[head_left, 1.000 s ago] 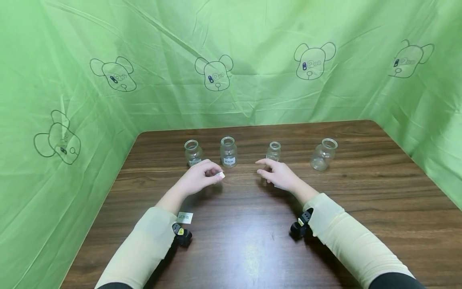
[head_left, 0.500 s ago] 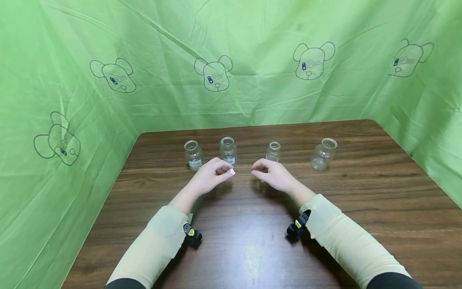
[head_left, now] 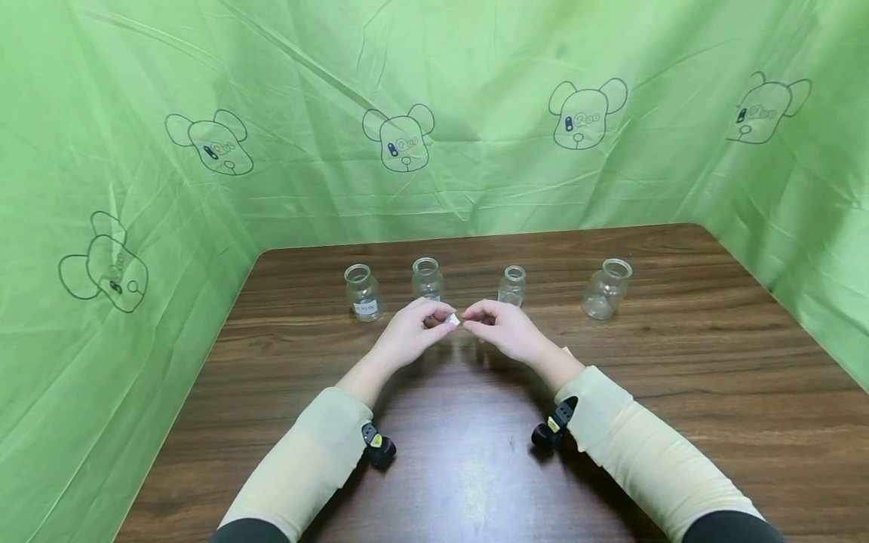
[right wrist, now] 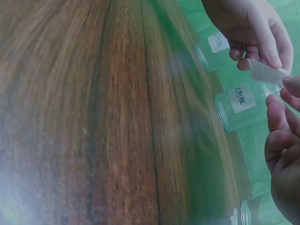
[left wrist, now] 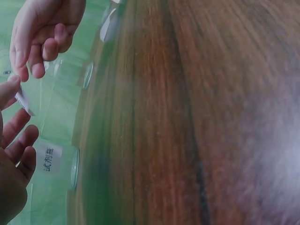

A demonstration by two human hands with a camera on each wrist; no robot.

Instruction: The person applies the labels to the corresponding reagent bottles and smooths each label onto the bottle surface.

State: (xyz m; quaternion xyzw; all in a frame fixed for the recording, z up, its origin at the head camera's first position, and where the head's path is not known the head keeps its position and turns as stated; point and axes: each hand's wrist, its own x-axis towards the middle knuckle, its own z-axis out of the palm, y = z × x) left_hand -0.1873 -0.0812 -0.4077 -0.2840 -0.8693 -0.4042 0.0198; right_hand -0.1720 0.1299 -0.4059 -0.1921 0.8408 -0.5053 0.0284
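A small white paper label (right wrist: 267,73) is pinched between the thumb and fingers of my left hand (head_left: 413,332), above the table. My right hand (head_left: 509,332) has come up from the other side, thumb and forefinger bent at the label's edge. Whether those fingertips grip the label cannot be made out. Behind the left hand stand two clear glass bottles: the leftmost bottle (head_left: 362,290) and its neighbour (head_left: 427,279), each bearing a white label with Chinese characters. A smaller bottle (head_left: 512,283) stands behind the right hand, partly covered by it.
Farther right is another glass bottle (head_left: 606,290), with no label visible on it. A bit of white paper (head_left: 566,351) shows beside the right wrist. The brown wooden table (head_left: 462,422) is enclosed by green curtains (head_left: 475,173).
My left hand has moved right with the label, and my right hand slightly left, so they now meet at it. The label lying on the table by the left wrist has become hidden.
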